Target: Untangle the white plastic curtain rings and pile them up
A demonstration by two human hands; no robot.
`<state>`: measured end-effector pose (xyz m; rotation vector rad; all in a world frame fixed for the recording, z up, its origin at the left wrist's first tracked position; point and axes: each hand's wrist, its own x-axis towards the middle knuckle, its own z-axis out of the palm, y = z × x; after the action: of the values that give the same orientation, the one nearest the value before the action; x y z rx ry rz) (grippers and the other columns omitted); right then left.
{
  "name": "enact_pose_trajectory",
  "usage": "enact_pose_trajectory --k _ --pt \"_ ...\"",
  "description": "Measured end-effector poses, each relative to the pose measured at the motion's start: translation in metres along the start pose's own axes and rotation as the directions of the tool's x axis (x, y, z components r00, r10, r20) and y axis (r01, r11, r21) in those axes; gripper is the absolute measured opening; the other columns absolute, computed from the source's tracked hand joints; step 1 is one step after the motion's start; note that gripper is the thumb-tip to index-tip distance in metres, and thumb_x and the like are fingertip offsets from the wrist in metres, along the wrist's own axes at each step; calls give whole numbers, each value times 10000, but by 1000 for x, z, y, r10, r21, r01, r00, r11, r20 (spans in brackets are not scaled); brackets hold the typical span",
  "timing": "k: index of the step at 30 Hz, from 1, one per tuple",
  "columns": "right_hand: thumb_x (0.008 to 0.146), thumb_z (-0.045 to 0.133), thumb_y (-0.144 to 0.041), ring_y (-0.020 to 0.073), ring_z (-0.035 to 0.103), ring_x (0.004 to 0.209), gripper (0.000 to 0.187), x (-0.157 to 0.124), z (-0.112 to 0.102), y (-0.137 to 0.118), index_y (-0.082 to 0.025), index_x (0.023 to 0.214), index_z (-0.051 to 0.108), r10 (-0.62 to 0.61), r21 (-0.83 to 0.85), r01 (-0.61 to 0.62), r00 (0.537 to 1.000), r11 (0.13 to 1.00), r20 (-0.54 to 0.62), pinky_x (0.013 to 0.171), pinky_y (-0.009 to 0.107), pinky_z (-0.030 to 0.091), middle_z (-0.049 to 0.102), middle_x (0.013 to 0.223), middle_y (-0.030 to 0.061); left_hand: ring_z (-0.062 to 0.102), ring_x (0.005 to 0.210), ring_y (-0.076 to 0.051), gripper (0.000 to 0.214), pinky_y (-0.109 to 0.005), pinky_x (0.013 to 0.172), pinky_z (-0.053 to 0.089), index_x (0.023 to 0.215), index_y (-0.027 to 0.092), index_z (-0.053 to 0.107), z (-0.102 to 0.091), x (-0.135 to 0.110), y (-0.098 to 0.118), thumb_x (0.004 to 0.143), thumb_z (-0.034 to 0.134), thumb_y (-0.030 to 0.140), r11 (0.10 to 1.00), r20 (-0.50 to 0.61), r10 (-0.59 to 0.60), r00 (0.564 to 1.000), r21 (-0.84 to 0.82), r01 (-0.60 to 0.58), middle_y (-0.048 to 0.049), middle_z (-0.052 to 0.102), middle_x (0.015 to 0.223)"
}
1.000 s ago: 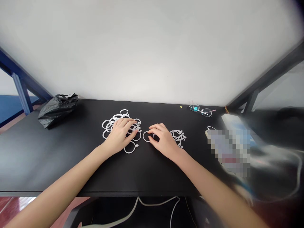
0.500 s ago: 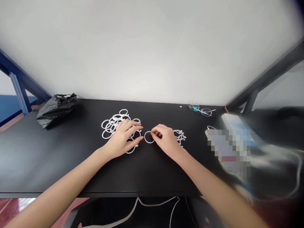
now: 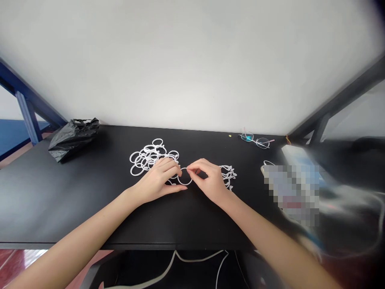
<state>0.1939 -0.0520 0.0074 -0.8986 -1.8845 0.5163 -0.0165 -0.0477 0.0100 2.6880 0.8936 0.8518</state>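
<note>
A thin white plastic ring is upheld just above or on the black table, pinched at its upper right by the thumb and index finger of my right hand. My left hand reaches round the ring's left side, fingers bent near its edge and the thumb stretched out below it, with a gap between them. Whether the left fingertips touch the ring I cannot tell. Beneath and behind my left hand lies a pile of white rings, partly covered. Just beyond my right wrist is a smaller cluster of white rings.
A crumpled black plastic bag lies at the left on the black table. Eyeglasses rest near the wall. On the right are a blurred-out phone-like object and a white box. Pale cables hang below the front edge.
The ring has shifted slightly left between my hands. My left hand has moved right, its fingers bending closer to the ring and its thumb passing under it. My right hand keeps its pinch.
</note>
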Motion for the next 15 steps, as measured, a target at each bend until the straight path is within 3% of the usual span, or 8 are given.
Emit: enact_pose_trajectory --k 9,15 --pt "881 641 -221 166 660 755 43 0 -1 0 -211 893 681 72 35 -72 997 997 3 718 309 563 697 817 31 555 840 -196 232 -362 829 438 883 198 537 -1 0 -1 925 624 409 998 -69 -62 996 19 63 -44 633 851" --pt "895 638 -259 167 702 785 109 1 -3 -1 -209 965 705 151 176 -153 988 972 26 762 314 587 725 883 40 580 862 -206 168 -380 850 443 909 205 533 -4 0 1 951 584 360 993 -118 -118 986 -14 117 -48 638 884"
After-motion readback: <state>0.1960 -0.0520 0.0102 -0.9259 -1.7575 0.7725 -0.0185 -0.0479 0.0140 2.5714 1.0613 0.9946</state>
